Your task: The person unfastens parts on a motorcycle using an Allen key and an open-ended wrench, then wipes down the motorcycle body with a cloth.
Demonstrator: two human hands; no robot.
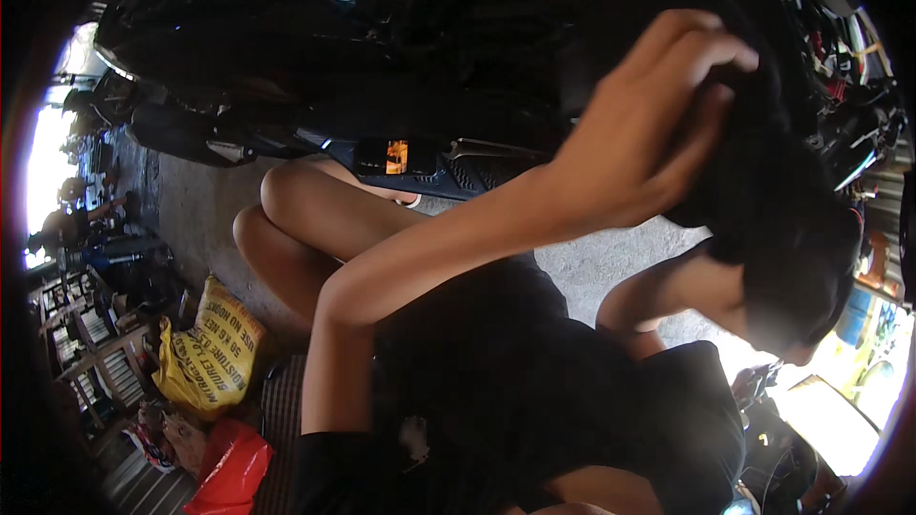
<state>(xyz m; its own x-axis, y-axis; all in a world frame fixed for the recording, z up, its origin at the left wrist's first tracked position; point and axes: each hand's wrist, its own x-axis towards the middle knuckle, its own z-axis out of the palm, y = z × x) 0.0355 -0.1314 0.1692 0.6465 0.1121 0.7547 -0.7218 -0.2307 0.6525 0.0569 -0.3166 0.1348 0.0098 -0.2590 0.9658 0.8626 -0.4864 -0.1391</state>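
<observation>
Black cloth, soft and bunched, is up in the air on the right of the view, in front of a dark motorcycle. One hand has its fingers curled into the top of the fabric, clenched on a fold. Which arm that is, I can't say for sure: the forearm runs in from lower left, and the fisheye twists things. A second forearm comes in lower right and goes under the cloth; its hand is covered, so grip state unknown.

Progress, my read: cloth is lifted and gathered, not spread or laid down anywhere. Looks mid-handling, nothing finished. It hangs in a limp clump, matte, no visible seams or print.

Around it:
- bare knees bent, person crouched or seated low on a rough grey concrete floor
- black shorts or shirt fill the lower middle, same flat matte fabric
- yellow woven sack with dark print, crinkled, lower left
- glossy red plastic bag just below it
- wooden rack with slats at far left
- small orange reflector on the bike's underside

Right edge is blown out by daylight.
</observation>
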